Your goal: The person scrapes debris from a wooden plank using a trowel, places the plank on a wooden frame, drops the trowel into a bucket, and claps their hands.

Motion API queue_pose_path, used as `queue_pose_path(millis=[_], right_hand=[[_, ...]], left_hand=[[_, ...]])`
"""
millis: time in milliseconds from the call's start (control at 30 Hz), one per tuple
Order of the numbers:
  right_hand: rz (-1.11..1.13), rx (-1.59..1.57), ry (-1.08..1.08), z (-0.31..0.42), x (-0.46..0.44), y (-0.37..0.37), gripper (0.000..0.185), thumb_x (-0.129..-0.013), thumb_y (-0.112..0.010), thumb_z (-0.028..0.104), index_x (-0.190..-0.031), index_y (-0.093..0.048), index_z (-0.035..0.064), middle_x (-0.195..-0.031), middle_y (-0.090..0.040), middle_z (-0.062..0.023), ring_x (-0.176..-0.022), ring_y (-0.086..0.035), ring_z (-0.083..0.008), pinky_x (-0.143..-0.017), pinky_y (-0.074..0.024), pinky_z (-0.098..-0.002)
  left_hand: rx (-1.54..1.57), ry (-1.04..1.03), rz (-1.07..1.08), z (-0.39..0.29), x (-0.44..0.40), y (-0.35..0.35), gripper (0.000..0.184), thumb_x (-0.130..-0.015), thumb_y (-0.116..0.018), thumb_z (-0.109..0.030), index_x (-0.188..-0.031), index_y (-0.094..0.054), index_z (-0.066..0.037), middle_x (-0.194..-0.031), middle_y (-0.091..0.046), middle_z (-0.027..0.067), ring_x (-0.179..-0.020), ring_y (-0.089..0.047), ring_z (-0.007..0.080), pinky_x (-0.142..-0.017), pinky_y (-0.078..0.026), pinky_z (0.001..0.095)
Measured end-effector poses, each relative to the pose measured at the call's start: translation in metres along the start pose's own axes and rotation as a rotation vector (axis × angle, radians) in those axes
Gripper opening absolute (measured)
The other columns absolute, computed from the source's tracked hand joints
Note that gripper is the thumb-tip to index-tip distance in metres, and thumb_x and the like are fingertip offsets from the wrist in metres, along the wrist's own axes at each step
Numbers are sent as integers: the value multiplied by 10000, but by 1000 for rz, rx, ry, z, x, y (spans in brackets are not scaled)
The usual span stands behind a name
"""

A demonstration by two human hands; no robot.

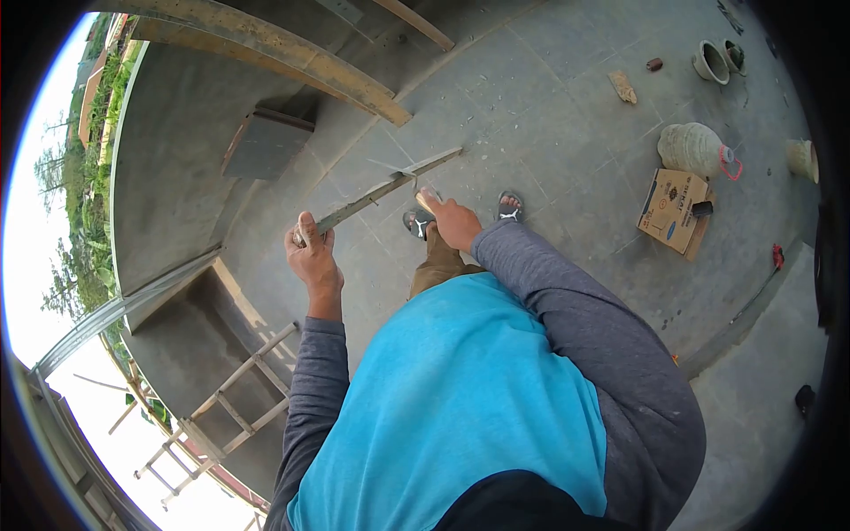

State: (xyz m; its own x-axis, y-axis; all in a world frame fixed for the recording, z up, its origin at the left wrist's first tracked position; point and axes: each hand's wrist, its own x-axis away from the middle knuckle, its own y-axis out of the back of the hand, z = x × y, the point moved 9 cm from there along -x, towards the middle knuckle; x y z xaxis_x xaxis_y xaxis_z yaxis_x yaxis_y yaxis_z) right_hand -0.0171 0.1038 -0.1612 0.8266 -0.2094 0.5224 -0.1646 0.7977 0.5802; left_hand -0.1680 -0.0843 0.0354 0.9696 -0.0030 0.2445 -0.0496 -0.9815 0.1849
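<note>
A long, thin, straight bar, grey and crusted with what looks like mortar (361, 205), slants out in front of the person's body, over or against the grey tiled floor (567, 168); whether its far tip touches the floor cannot be told. The left hand (315, 262) has it by the near end, fingers curled round it and thumb laid along it – a grip that probably stops the bar from twisting while leaving most of its length bare and within reach.

The right hand (457, 226) has its fingers closed round the pale handle of a small hand tool with a thin metal blade (428, 196). The blade appears to cross the bar about midway to the tip, though contact is too small to confirm. Holding the two at an angle likely gives the blade an edge to work against.

The black sandals with white marks (511, 207) are planted apart, presumably for balance. Off to the right, a ribbed, cloudy plastic jug with a red handle (691, 149) stands or lies just beside a brown printed cardboard box (666, 211), both well apart from the hands, perhaps to leave space around the feet.
</note>
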Motion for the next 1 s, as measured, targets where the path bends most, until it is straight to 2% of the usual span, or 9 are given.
queue_pose_path(millis=[167,267,333,467,633,700,800,933,1000], right_hand=[[-5,-115,-200,-43,-15,-19,627,-968,-481,198,-1542,-236,134,-1109,-600,-284,-966,-645,-442,-861,-519,-498],[-62,-96,-150,-37,3,2,648,-962,-511,206,-1546,-235,159,-1084,-602,-276,-948,-647,-444,-828,-530,-494],[-43,-29,116,-10,22,5,663,-956,-540,213,-1545,-239,173,-1065,-610,-265,-925,-648,-445,-795,-535,-499],[-90,-24,173,-15,33,-1,650,-954,-557,224,-1531,-263,169,-1019,-617,-261,-900,-650,-444,-772,-535,-506],[-134,-77,-305,-123,9,8,609,-942,-560,228,-1481,-316,82,-1071,-628,-307,-949,-646,-444,-811,-517,-519],[-408,-293,-385,-148,14,25,568,-910,-574,266,-1400,-397,36,-1074,-641,-311,-982,-636,-455,-846,-497,-524],[-445,-328,-181,-132,23,37,524,-877,-582,303,-1300,-465,16,-1044,-655,-292,-991,-633,-461,-862,-482,-520],[-327,-353,-186,-88,41,62,502,-852,-585,331,-1216,-493,-2,-1033,-663,-283,-979,-635,-464,-851,-487,-506],[-528,-518,-214,-70,56,85,489,-853,-599,332,-1200,-501,0,-1036,-660,-292,-970,-640,-461,-835,-495,-496]], left_hand=[[-53,-56,16,0,3,5,496,-881,-721,-462,-1015,-498,-40,-937,-539,45,-893,-603,157,-880,-558,392],[-84,-66,-22,-2,-1,10,516,-893,-692,-491,-1014,-485,-34,-923,-537,58,-892,-605,166,-877,-570,416],[-97,-60,-26,-11,-1,18,540,-908,-653,-526,-1020,-474,-29,-924,-537,71,-887,-607,175,-876,-574,426],[-35,-80,-41,-64,7,40,595,-926,-586,-581,-1075,-492,-13,-1019,-612,144,-930,-665,234,-852,-590,438],[-34,-125,-2,-112,11,85,618,-933,-564,-585,-1136,-505,-5,-1052,-654,189,-925,-699,277,-823,-613,423],[-18,-149,8,-117,14,80,576,-949,-555,-556,-1122,-502,-9,-1101,-653,215,-937,-697,286,-807,-625,406],[19,-162,94,-85,18,34,524,-972,-540,-520,-1081,-491,-10,-1122,-645,221,-960,-686,274,-811,-621,403],[18,-179,219,-10,6,-24,418,-991,-566,-422,-1037,-489,-13,-1126,-637,182,-953,-653,187,-836,-592,349],[-41,-178,277,12,9,-43,411,-988,-580,-413,-1024,-495,-12,-1111,-632,161,-929,-637,163,-818,-579,320]])
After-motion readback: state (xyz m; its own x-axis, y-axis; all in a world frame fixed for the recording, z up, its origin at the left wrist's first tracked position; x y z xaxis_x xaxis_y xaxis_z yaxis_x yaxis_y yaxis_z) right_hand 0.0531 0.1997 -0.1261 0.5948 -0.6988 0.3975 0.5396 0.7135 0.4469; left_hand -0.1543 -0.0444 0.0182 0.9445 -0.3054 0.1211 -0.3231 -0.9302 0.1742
